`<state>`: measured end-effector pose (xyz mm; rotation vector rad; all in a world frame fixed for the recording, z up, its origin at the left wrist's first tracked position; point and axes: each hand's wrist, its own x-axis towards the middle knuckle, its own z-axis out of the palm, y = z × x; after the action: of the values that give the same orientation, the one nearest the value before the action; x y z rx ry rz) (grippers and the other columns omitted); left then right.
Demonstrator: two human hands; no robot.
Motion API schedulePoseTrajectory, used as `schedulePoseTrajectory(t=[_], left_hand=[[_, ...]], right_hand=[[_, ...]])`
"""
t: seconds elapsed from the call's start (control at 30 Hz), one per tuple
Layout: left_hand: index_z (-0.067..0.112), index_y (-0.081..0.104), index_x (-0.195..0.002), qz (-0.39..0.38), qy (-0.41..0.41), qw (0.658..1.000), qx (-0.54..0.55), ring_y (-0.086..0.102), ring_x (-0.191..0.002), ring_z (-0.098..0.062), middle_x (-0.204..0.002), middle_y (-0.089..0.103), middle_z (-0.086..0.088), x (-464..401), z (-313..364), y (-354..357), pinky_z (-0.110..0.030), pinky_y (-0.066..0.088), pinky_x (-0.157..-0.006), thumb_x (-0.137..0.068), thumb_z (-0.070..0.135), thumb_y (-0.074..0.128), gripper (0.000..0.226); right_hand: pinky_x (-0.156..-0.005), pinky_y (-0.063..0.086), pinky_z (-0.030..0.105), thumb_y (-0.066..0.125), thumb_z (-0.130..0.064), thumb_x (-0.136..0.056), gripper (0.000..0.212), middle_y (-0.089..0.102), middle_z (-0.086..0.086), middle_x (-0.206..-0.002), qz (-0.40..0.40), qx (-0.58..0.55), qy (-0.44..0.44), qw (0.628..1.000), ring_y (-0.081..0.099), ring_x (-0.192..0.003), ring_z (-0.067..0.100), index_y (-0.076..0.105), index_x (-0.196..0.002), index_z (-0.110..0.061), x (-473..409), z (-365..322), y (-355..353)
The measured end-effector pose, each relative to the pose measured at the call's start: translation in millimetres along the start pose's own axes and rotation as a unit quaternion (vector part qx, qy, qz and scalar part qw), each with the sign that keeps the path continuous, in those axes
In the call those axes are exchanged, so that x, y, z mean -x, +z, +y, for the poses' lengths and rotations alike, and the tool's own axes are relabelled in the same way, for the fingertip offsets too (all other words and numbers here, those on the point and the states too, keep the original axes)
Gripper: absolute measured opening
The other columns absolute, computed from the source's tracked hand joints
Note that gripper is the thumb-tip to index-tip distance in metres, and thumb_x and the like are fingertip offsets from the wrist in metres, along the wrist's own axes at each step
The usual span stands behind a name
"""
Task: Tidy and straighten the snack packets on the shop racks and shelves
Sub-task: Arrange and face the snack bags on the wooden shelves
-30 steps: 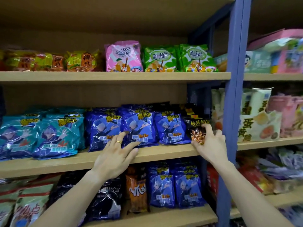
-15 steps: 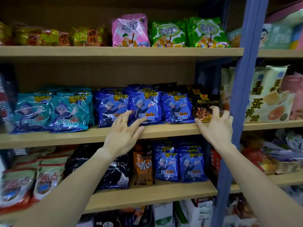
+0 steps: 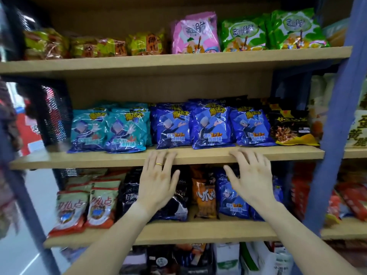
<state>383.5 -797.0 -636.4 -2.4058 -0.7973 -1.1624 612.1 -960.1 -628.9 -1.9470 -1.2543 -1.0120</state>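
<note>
Middle shelf: two teal packets, three blue packets in front, one black packet. Top shelf: one pink packet, two green packets, about three yellow-green packs, blurred. Two hands, one gold ring.

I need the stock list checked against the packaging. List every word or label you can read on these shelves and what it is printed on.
"金" on the pink packet and both green packets, top shelf; the rest is unclear.
"小爪" on the orange packet, lower shelf; third character unclear.
"蛋黄脆" on the pale packet at the right edge, partly cut off.
Yellow titles on the blue packets and teal packets: too blurred to read.
</note>
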Motion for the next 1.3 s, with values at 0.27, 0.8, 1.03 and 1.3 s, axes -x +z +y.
schedulePoseTrajectory(t=[0.27, 0.8, 1.03, 1.3], left_hand=[[0.014, 0.033, -0.159, -0.016, 0.031, 0.999, 0.012, 0.04, -0.141, -0.03, -0.152, 0.045, -0.007, 10, -9, -7, -0.048, 0.018, -0.126, -0.106, 0.025, 0.041, 0.054], [0.009, 0.064, -0.134, 0.133, -0.032, 0.985, 0.101, 0.055, -0.129, -0.029, -0.134, 0.064, -0.008, 10, 2, 19, -0.05, 0.034, -0.12, -0.101, 0.016, 0.059, 0.035], [0.011, 0.071, -0.112, 0.091, -0.033, 0.991, 0.087, 0.06, -0.105, -0.026, -0.113, 0.067, -0.005, -9, -2, 4, -0.041, 0.046, -0.097, -0.096, 0.013, 0.062, 0.019], [0.019, 0.063, -0.107, -0.333, -0.049, 0.939, 0.071, 0.056, -0.102, -0.026, -0.107, 0.06, 0.0, -84, -11, -63, -0.04, 0.045, -0.089, -0.095, 0.041, 0.036, 0.037]], right_hand=[[-0.119, 0.029, 0.053, 0.071, -0.033, -0.088, 0.064, 0.05, 0.019, -0.141, 0.008, 0.03, 0.015, 0.999, 0.039, -0.139, 0.038, 0.05, -0.142, -0.006, 19, -15, 17], [-0.114, 0.037, 0.049, 0.061, -0.036, -0.095, 0.045, 0.059, 0.017, -0.132, 0.141, -0.023, 0.067, 0.987, 0.048, -0.134, 0.036, 0.063, -0.127, -0.005, 15, -28, 44], [-0.108, 0.041, 0.052, 0.071, -0.039, -0.089, 0.045, 0.062, 0.019, -0.125, 0.117, -0.027, 0.08, 0.99, 0.053, -0.13, 0.04, 0.069, -0.118, -0.005, 12, -30, 38], [-0.084, 0.048, 0.045, 0.039, -0.073, -0.086, 0.069, 0.063, 0.01, -0.106, -0.277, 0.029, 0.179, 0.944, 0.054, -0.103, 0.035, 0.071, -0.108, -0.016, -63, -45, -32]])
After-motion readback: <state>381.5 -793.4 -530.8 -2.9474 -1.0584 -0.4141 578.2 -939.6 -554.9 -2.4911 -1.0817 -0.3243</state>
